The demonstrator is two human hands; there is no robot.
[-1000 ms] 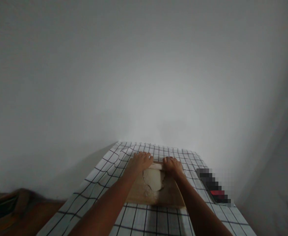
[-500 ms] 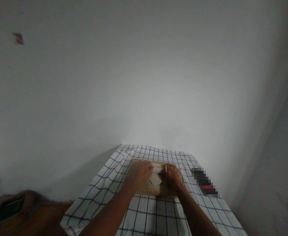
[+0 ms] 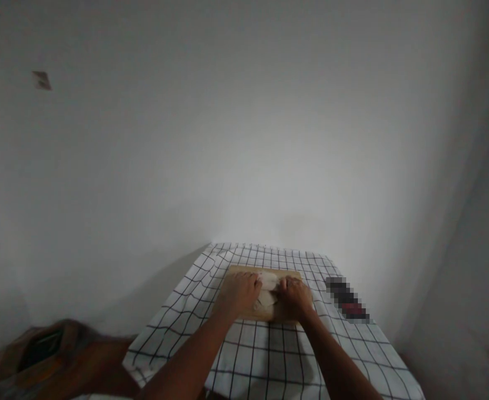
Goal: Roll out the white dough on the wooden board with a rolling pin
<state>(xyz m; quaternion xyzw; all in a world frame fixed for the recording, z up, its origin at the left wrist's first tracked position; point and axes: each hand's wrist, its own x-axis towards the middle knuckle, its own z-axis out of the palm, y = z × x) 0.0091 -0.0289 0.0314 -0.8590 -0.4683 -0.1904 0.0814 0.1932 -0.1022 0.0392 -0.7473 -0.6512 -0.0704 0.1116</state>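
A pale rolling pin (image 3: 268, 281) lies crosswise on a wooden board (image 3: 235, 269), its ends covered by my fingers. My left hand (image 3: 243, 290) is closed around the left end, knuckles up. Around the right end, my right hand (image 3: 295, 294) is closed the same way. Just on the near side of the pin, a flat, pale piece of dough (image 3: 265, 303) shows between my hands. Its outer edges are partly hidden by them.
Beneath the board is a white tablecloth (image 3: 244, 355) with a dark grid pattern. A pixelated dark and red object (image 3: 348, 300) rests near the table's right edge. Brown furniture (image 3: 44, 353) stands at lower left. A pale wall (image 3: 261, 139) rises behind the table.
Both hands remain on the pin, with little visible movement along the board. The dough's visible outline looks slightly different. The whole view has shifted a little.
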